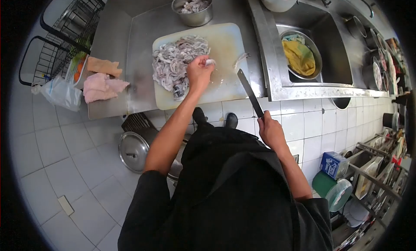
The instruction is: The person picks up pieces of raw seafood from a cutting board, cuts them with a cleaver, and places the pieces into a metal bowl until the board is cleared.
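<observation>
A pale cutting board (pixel 227 84) lies on the steel counter with a heap of greyish-white tentacle pieces (pixel 167 62) on its left part. My left hand (pixel 200 71) is closed at the heap's right edge, pinching a small whitish piece (pixel 210 62) between the fingertips. In my right hand (pixel 271 132) is the handle of a long dark knife (pixel 250 91), its blade pointing up and left over the board's right edge. Near the knife's tip a thin pale strip (pixel 241 59) lies on the board. Behind the board, a steel pot (pixel 195 17) holds more tentacle pieces.
To the right is a steel sink (pixel 331 47) with a bowl (pixel 318 62) holding a yellow cloth (pixel 299 58). Pink (pixel 103 87) and orange (pixel 104 66) cloths lie at the counter's left end, beside a plastic bag (pixel 63 92) and wire baskets (pixel 65 34). A lidded pot (pixel 133 152) stands below.
</observation>
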The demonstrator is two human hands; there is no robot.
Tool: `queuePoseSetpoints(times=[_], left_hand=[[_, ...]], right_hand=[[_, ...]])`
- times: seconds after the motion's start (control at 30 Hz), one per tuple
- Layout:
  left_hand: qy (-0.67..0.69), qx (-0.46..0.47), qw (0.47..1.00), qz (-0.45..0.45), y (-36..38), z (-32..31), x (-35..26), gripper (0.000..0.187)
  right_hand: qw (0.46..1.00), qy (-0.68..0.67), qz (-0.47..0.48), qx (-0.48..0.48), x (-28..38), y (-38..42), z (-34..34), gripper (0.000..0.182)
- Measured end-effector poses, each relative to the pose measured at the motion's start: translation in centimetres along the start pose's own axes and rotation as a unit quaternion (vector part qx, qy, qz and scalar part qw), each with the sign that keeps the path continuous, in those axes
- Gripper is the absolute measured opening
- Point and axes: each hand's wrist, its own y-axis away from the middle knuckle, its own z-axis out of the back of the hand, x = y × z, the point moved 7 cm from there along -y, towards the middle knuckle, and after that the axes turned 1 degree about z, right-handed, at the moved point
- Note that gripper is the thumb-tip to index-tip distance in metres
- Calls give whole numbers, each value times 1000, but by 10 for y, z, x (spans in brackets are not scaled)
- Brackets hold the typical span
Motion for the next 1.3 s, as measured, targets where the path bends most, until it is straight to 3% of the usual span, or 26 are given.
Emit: queuePoseSetpoints(times=[0.13,0.23,0.33,0.47,0.67,0.77,0.87,1.3], left_hand=[[-128,26,987,-90,-8,-25,-7,34],[-178,98,970,-133,19,-52,12,34],[-160,154,966,-134,54,-61,24,39],[-162,124,973,-110,64,-50,33,29],[-148,84,972,-160,62,-46,34,17],[-130,91,981,-115,63,-49,35,14],[-131,64,975,-167,65,-52,35,13],[-161,59,961,-216,70,-56,34,12]], right_hand=[[999,-24,15,-17,-7,1,-6,20],[999,-30,15,-23,-10,3,-9,21],[999,-45,6,-16,-13,5,-6,21],[996,-87,-8,-10,-10,12,5,21],[997,-72,25,-12,16,19,23,21],[999,-28,45,-5,25,16,24,20],[999,-7,44,6,25,12,22,20],[998,41,41,24,21,14,26,21]])
